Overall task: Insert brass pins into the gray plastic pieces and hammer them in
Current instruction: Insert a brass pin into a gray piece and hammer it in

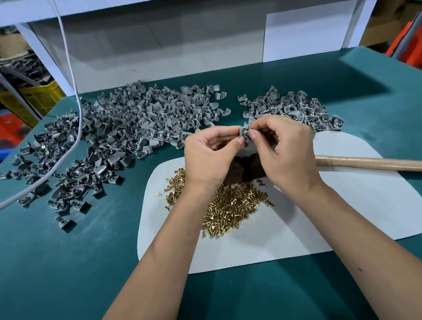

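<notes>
My left hand (pixel 211 155) pinches one gray plastic piece (pixel 243 132) above the middle of the table. My right hand (pixel 284 152) meets it there, thumb and forefinger pressing a brass pin (pixel 247 134) against the piece. Below my wrists a heap of brass pins (pixel 230 207) lies on a white mat (pixel 326 215). A dark block (pixel 241 170) sits on the mat under my hands, partly hidden. The hammer's wooden handle (pixel 372 163) lies across the mat to the right; its head is hidden behind my right hand.
A large pile of gray pieces (pixel 132 119) covers the green table (pixel 65 272) at left and centre. A smaller pile (pixel 294 109) with brass glints lies behind my right hand. A white cable (pixel 70 69) hangs over the left pile. A white panel closes the back.
</notes>
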